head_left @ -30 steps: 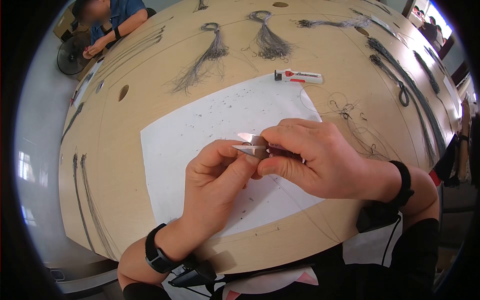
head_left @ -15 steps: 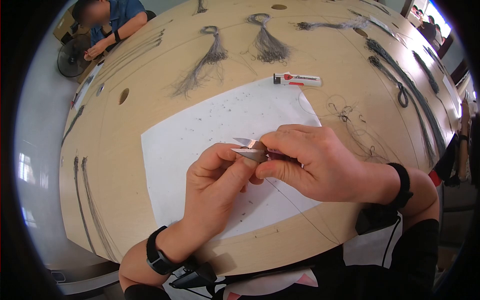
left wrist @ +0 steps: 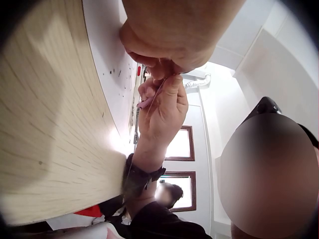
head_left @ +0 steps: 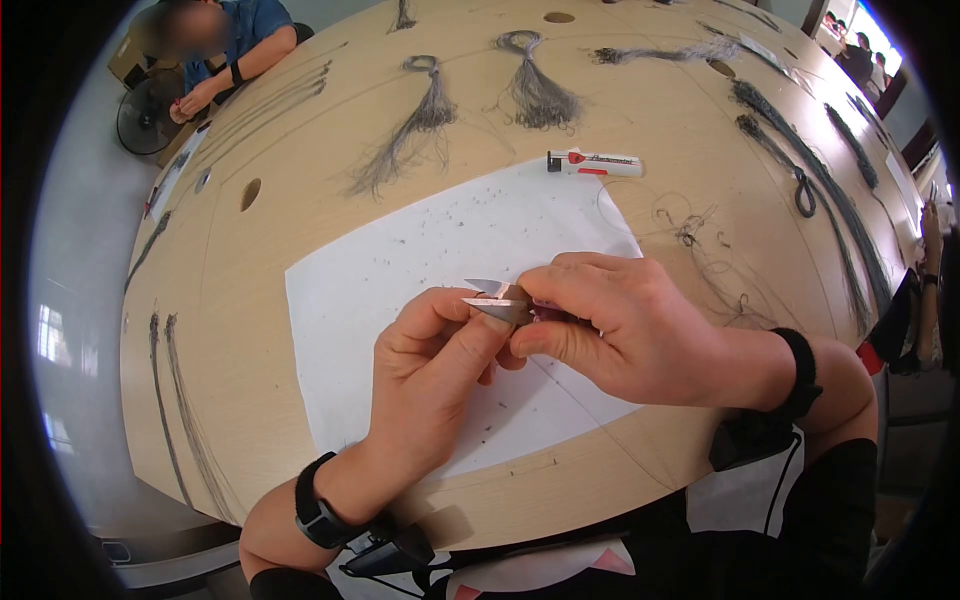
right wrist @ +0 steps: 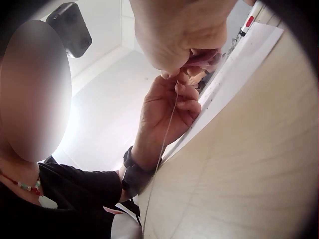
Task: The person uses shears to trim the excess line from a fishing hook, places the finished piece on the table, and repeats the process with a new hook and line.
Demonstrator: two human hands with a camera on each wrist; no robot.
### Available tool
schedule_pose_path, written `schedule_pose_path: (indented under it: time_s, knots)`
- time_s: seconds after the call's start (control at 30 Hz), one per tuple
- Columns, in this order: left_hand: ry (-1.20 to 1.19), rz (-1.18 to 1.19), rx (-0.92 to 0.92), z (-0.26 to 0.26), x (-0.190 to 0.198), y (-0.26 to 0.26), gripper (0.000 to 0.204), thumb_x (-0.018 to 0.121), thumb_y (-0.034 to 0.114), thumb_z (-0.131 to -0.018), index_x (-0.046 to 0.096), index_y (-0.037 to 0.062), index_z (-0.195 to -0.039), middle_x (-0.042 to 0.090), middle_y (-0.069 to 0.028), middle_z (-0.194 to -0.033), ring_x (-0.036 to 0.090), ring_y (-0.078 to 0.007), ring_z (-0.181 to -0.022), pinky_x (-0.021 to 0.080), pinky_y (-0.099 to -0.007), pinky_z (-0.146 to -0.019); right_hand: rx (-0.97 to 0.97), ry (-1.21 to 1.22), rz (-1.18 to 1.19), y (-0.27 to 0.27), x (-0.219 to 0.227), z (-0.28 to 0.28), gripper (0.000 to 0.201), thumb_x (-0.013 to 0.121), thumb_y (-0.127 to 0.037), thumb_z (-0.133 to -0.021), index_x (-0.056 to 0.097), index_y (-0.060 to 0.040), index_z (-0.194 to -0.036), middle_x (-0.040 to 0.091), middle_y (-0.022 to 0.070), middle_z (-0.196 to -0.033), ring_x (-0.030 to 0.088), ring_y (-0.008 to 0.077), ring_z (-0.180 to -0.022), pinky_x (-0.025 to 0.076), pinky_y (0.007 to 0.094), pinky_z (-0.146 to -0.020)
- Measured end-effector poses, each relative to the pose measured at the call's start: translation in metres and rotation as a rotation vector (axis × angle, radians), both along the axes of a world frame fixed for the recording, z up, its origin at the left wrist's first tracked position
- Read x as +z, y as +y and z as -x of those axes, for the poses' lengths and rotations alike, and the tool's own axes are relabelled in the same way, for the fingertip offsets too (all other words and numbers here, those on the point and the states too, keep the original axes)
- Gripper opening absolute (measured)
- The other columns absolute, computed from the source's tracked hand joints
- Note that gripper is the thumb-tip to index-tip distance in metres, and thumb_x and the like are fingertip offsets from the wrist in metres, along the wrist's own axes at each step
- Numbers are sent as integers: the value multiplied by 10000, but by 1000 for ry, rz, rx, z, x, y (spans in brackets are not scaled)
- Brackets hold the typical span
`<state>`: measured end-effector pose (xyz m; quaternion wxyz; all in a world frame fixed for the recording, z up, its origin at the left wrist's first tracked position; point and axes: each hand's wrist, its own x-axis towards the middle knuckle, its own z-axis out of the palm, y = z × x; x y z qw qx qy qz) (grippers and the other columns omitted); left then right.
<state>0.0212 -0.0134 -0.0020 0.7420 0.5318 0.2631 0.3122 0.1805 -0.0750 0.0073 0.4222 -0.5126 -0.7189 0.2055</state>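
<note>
My right hand [head_left: 640,325] grips small thread snips; their two pointed metal blades [head_left: 497,309] stand apart and point left. Over the white paper sheet [head_left: 345,335], my left hand [head_left: 430,365] pinches a thin fishing line [right wrist: 167,132] between thumb and index finger, right at the blades. From the left fingertips the line runs down to the near table edge. A small dark piece shows between the blades, mostly covered by fingers. In the left wrist view, the snips' purplish handle [left wrist: 145,103] shows in the right palm.
Dark specks dot the paper. A white tube with a black end [head_left: 595,163] lies at its far edge. Loose hooks and line [head_left: 690,235] are at right. Bundles of hooked lines [head_left: 540,95] lie farther back and along both sides. Another person sits at the far left.
Both hands and the snips have shifted very slightly down in the head view, with blades still apart and the grips unchanged. The trailing line has moved a little.
</note>
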Motion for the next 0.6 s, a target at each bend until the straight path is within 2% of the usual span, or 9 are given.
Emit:
schedule_pose_path:
  time_s: [0.27, 0.57, 0.6]
  knots:
    - [7, 18, -20, 2, 1, -2, 80, 504, 100, -820, 535, 41, -864, 579, -50, -749, 519, -82, -641, 366, -181, -530, -4, 12, -12, -3, -1, 2, 142, 585, -122, -748, 517, -7, -794, 542, 71, -658, 504, 223, -619, 404, 287, -555]
    - [-11, 43, -2, 0, 0, 0, 66, 518, 79, -807, 533, 42, -858, 583, -53, -760, 550, -100, -642, 378, -181, -520, -19, -16, -62, 1, -2, 0, 151, 565, -127, -762, 524, -3, -837, 483, 91, -623, 483, 240, -595, 388, 299, -541]
    - [-7, 47, -9, 0, 1, 1, 65, 519, 76, -805, 533, 39, -857, 584, -54, -768, 554, -101, -641, 380, -179, -519, -36, 11, -21, 1, 1, -1, 161, 562, -126, -770, 521, 4, -856, 496, 75, -636, 489, 198, -599, 387, 280, -538]
